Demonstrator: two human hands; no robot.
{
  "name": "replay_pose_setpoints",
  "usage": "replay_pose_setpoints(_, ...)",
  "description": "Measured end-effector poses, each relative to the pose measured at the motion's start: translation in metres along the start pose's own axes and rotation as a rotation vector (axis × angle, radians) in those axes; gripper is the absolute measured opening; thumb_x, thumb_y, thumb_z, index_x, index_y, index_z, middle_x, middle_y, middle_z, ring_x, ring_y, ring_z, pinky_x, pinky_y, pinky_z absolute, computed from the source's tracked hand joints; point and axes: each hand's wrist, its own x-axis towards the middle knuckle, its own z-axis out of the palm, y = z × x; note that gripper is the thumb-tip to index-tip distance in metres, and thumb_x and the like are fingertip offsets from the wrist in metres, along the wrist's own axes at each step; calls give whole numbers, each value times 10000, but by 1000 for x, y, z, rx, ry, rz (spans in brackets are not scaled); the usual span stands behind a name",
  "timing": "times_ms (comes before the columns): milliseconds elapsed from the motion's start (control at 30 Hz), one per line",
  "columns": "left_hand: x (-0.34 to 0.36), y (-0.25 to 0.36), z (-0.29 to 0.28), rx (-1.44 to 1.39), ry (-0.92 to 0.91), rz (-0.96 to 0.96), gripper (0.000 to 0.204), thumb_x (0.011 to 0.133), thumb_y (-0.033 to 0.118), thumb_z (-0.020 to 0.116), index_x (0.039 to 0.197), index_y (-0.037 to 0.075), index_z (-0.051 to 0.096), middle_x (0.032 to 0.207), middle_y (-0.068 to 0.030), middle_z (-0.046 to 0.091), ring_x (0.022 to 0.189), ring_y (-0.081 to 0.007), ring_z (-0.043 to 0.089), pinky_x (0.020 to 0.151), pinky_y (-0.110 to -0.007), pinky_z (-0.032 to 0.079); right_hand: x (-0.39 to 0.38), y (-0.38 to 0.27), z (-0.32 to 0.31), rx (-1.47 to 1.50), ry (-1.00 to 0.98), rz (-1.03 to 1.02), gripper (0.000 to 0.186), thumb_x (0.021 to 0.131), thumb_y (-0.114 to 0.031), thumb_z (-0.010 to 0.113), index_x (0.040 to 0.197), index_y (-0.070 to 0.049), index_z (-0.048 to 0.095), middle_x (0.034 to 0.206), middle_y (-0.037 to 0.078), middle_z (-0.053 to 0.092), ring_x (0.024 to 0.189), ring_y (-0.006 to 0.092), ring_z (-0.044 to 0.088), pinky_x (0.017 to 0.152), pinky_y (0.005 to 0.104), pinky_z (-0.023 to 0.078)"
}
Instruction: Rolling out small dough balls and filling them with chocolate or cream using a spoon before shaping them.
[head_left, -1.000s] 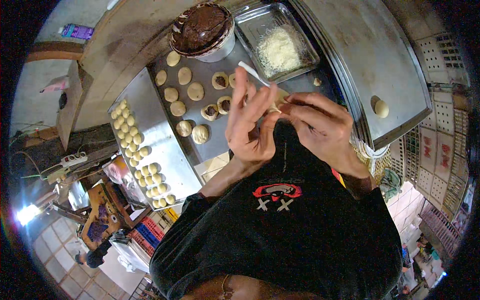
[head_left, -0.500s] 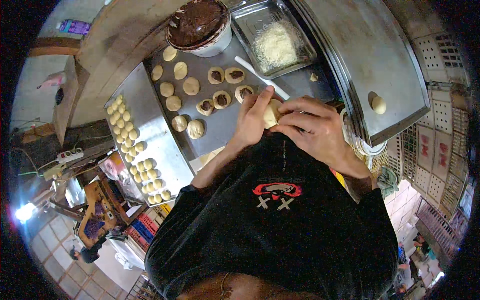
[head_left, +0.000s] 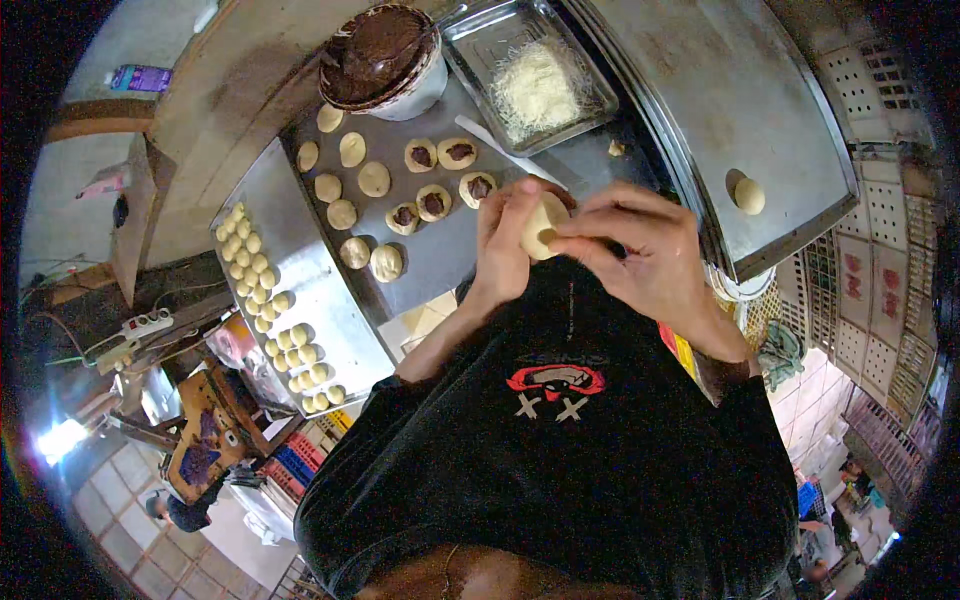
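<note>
A pale piece of dough [head_left: 543, 228] is held between my hands in front of my chest. My left hand [head_left: 507, 235] cups it from the left, thumb up along its side. My right hand [head_left: 635, 245] pinches its right edge between thumb and fingertips. Whether a filling lies inside is hidden. Just beyond my left hand, flattened dough rounds topped with dark brown paste [head_left: 433, 203] lie on the dark metal surface [head_left: 440, 262]. Plain flattened rounds [head_left: 373, 179] lie to their left. One smooth dough ball [head_left: 749, 196] sits on the tray [head_left: 780, 120] at the right.
A white tub of dark brown paste [head_left: 385, 60] stands at the back, beside a metal tray [head_left: 590, 135] of pale shreds [head_left: 540, 88]. A white stick [head_left: 510, 152] lies before that tray. Small dough balls [head_left: 262, 280] fill part of a left tray [head_left: 345, 330].
My right hand's fingers have drawn together into a pinch at the dough's edge, and more of the dough shows now. The view has shifted slightly.
</note>
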Motion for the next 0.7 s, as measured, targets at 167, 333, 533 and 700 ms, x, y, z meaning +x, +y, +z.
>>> replay_pose_setpoints(167,1,-8,6,-6,-35,21,443,952,405,534,786,5,624,676,-49,616,569,-100,548,503,-255,409,-6,7,0,-39,-4,-209,207,648,-18,809,835,-19,722,866,76,691,737,232,666,650,302,550)
replay_pose_setpoints(333,12,-13,2,85,-39,-148,530,937,486,519,787,-11,624,665,-71,615,525,-141,571,426,-261,415,-8,13,-14,-18,-48,-30,223,695,68,680,892,-35,707,961,98,705,866,281,690,740,348,569)
replay_pose_setpoints(533,15,-21,20,-181,-247,-366,600,947,563,424,945,-15,585,733,-122,624,542,-189,595,375,-270,407,-13,19,-32,11,-38,51,182,724,52,719,892,-17,730,939,93,719,830,232,705,717,313,562)
replay_pose_setpoints(700,15,-27,49,-63,-47,-282,559,963,549,397,961,18,569,765,-75,605,545,-145,556,410,-276,420,-25,36,-34,-31,179,-19,143,727,40,726,855,-23,726,864,93,719,771,233,706,671,303,563)
